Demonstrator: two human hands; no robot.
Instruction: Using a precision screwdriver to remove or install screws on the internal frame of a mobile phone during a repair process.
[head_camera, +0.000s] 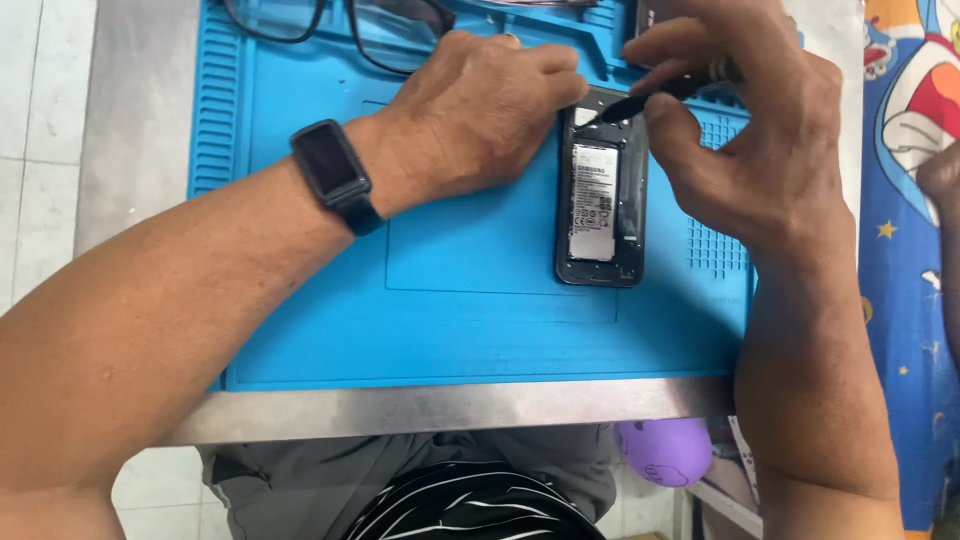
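An opened smartphone (601, 195) lies face down, its back cover off, right of centre in the frame on a blue silicone repair mat (450, 300). Its grey battery (592, 203) shows in the middle of the dark body. The left hand (475, 115) reaches in from the left and rests on the mat, its fingers (545, 85) curled and pressed against the phone's upper left edge, steadying it. A black smartwatch (332, 172) sits on that wrist. The right hand (755, 130) comes from the right side of the frame, its fingers (665, 115) pinched around a thin black tool (640, 100) whose tip touches the top end of the phone, just above the battery. A pair of black-rimmed glasses (340, 25) lies on the mat at the upper edge of the frame, above the left hand. The mat covers a metal counter (450, 410), whose bare rim shows along the mat's lower edge.
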